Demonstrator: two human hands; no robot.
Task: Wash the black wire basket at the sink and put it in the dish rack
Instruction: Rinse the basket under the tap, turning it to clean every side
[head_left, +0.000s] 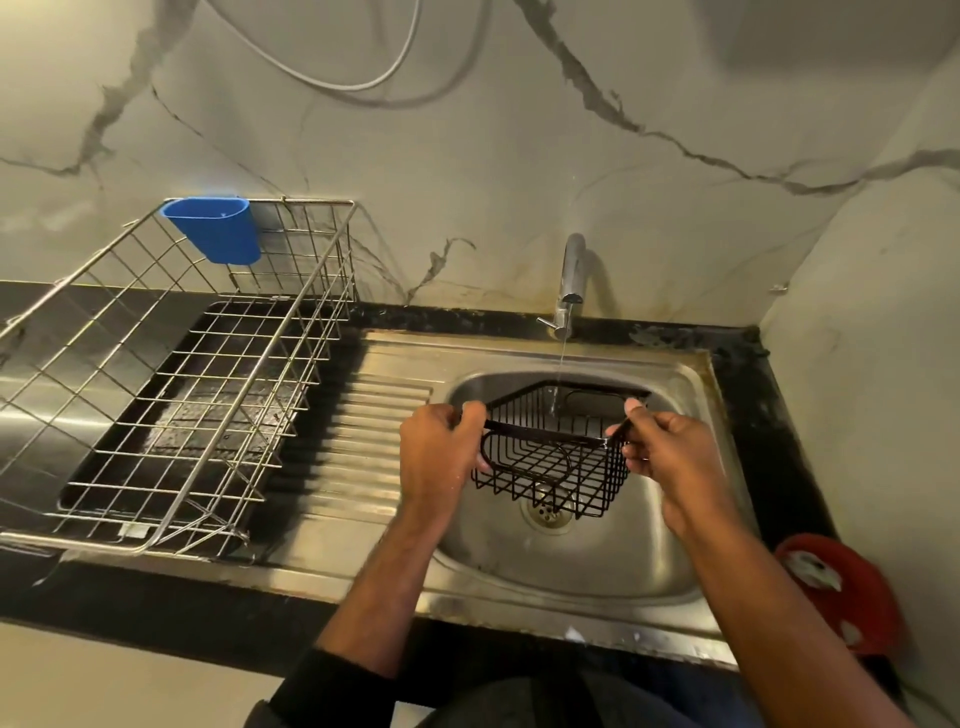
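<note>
- Your forearms are reaching in from the bottom edge, dark sleeves pushed up, both stretching over the front lip of the sink (597, 603).
- Your left hand (441, 452) is gripping the near-left corner of the black wire basket (550, 457), fingers curled over its top rim.
- Your right hand (670, 447) is pinching the right side of that rim, thumb on top.
- You're holding the basket over the bowl, above the drain (545, 512), tilted slightly towards you.
- The tap (571, 280) is running, and a thin stream is falling through the basket's far side, so I'd say you're rinsing.
- Nothing is showing inside the basket; I'm seeing only wire and the steel beneath.
- Next, by my reckoning, you're needing to turn it so water reaches every side, shake off drips, then carry it left.
- The dish rack (171, 374) is waiting on the tabletop to your left, well apart from the basket, looking empty.
- A blue cup (215, 228) is hanging on its back rail; I can't tell what's in it.
</note>
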